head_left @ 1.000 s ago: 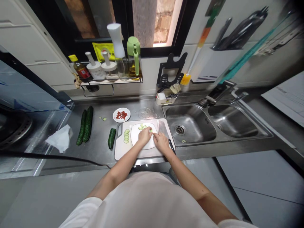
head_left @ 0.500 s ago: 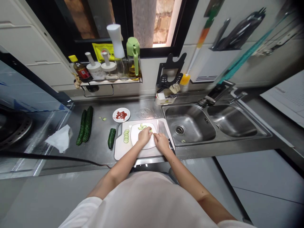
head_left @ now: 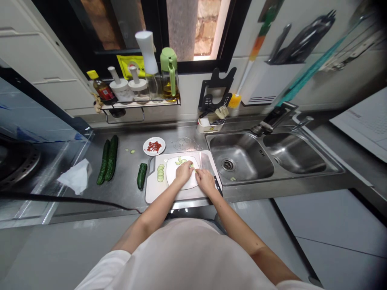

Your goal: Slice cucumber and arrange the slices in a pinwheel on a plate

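Over a white plate [head_left: 171,177], my left hand [head_left: 184,173] and my right hand [head_left: 205,181] work close together, both with fingers pinched. Bits of pale green cucumber slice [head_left: 192,165] show at the fingertips of each. Curved cucumber slices [head_left: 180,160] lie along the plate's far rim. Beneath the plate is a white cutting board [head_left: 155,194]. A row of overlapping round cucumber slices [head_left: 160,173] rests on its left part. A knife [head_left: 218,186] with a dark handle lies at the board's right side, partly hidden by my right hand.
Left of the board are a cut cucumber piece [head_left: 142,176], two whole cucumbers [head_left: 108,160] and a white cloth [head_left: 76,177]. A small plate of chopped red pieces [head_left: 154,146] sits behind. The double sink [head_left: 242,157] is at the right. A condiment rack [head_left: 142,104] hangs above the counter.
The view has shifted very slightly. Both hands stay over the plate in nearly the same pinch, with only small finger movement.
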Action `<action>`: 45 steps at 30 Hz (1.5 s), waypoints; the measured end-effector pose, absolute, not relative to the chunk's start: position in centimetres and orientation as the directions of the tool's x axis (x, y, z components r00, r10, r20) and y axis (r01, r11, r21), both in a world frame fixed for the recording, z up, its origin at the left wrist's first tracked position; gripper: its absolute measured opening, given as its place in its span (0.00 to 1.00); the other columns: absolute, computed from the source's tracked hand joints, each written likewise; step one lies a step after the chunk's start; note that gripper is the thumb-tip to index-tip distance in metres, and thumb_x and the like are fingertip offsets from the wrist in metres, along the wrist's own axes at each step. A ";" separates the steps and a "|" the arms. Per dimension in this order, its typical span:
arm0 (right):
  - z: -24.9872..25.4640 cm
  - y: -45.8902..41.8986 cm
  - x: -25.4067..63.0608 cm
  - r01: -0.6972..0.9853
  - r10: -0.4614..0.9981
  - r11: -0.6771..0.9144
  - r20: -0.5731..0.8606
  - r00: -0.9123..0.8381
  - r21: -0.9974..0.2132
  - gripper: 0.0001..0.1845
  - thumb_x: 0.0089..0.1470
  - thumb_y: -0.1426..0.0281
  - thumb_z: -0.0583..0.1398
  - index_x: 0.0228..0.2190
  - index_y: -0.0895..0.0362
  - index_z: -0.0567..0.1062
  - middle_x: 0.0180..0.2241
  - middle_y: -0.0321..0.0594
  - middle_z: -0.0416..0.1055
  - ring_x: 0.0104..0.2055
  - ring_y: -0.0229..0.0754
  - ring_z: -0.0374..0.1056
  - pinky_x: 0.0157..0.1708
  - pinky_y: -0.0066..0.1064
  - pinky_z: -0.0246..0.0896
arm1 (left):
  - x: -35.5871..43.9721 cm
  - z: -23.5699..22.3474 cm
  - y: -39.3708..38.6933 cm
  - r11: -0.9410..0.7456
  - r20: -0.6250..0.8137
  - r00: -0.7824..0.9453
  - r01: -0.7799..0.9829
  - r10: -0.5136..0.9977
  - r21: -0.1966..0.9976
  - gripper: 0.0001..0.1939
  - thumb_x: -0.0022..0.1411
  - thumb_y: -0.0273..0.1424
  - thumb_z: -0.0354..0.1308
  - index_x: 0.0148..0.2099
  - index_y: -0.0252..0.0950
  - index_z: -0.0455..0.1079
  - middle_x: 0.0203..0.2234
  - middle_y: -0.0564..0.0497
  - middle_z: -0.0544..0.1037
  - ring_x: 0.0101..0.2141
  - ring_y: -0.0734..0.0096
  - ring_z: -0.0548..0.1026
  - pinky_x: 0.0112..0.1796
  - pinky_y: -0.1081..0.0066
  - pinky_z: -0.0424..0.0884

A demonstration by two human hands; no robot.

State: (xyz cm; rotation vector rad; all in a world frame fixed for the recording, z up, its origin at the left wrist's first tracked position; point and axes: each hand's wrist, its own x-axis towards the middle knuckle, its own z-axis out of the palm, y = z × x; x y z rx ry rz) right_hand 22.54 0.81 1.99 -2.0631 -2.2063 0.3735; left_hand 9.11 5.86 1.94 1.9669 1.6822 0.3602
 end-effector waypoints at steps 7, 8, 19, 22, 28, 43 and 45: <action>2.1 0.8 22.6 0.961 0.995 0.048 -0.067 -0.069 -0.271 0.17 0.65 0.65 0.50 0.48 0.54 0.74 0.41 0.43 0.73 0.45 0.45 0.63 0.41 0.30 0.52 | 9.0 1.9 5.9 -0.094 -0.116 0.191 0.820 0.975 0.565 0.14 0.65 0.34 0.54 0.52 0.41 0.69 0.42 0.48 0.77 0.42 0.65 0.73 0.42 0.69 0.65; 2.1 0.8 22.6 0.958 0.996 0.044 -0.056 -0.063 -0.282 0.18 0.65 0.65 0.50 0.49 0.54 0.74 0.42 0.44 0.73 0.45 0.45 0.63 0.41 0.30 0.52 | 8.9 1.9 5.8 -0.095 -0.109 0.190 0.815 0.976 0.572 0.14 0.65 0.34 0.53 0.52 0.41 0.69 0.42 0.48 0.77 0.42 0.65 0.73 0.42 0.69 0.65; 2.9 0.5 22.6 0.964 0.997 0.026 -0.068 -0.045 -0.266 0.18 0.64 0.67 0.49 0.50 0.53 0.74 0.42 0.43 0.73 0.45 0.44 0.64 0.41 0.30 0.53 | 8.3 2.1 5.1 -0.085 -0.088 0.158 0.833 0.983 0.547 0.11 0.65 0.36 0.54 0.48 0.41 0.70 0.42 0.49 0.76 0.41 0.67 0.73 0.41 0.70 0.65; 2.9 0.4 22.4 0.971 0.993 0.022 -0.105 -0.048 -0.239 0.18 0.64 0.66 0.50 0.49 0.52 0.74 0.41 0.44 0.73 0.46 0.44 0.64 0.40 0.30 0.53 | 8.4 2.2 5.2 -0.080 -0.109 0.162 0.840 0.981 0.537 0.11 0.65 0.35 0.54 0.48 0.41 0.71 0.42 0.49 0.75 0.42 0.67 0.73 0.42 0.70 0.65; 2.5 0.3 22.4 0.968 0.993 0.015 -0.109 -0.044 -0.250 0.19 0.64 0.66 0.49 0.50 0.53 0.73 0.42 0.44 0.73 0.47 0.44 0.64 0.41 0.29 0.53 | 8.6 2.0 5.3 -0.074 -0.105 0.150 0.847 0.983 0.526 0.11 0.66 0.36 0.53 0.47 0.41 0.71 0.41 0.49 0.75 0.40 0.68 0.73 0.41 0.71 0.65; 2.8 0.6 22.3 0.973 0.992 0.022 -0.115 -0.050 -0.231 0.18 0.65 0.65 0.49 0.49 0.53 0.74 0.41 0.43 0.73 0.46 0.44 0.64 0.40 0.29 0.52 | 8.6 1.8 5.3 -0.086 -0.097 0.160 0.844 0.982 0.529 0.11 0.65 0.36 0.54 0.48 0.41 0.71 0.42 0.49 0.74 0.41 0.67 0.73 0.41 0.70 0.65; 2.8 0.6 22.3 0.974 0.992 0.026 -0.117 -0.054 -0.226 0.17 0.65 0.65 0.49 0.49 0.53 0.74 0.41 0.44 0.73 0.46 0.44 0.64 0.40 0.29 0.52 | 8.7 1.8 5.2 -0.088 -0.094 0.161 0.845 0.982 0.527 0.11 0.65 0.36 0.54 0.48 0.41 0.71 0.42 0.49 0.75 0.42 0.66 0.73 0.42 0.70 0.66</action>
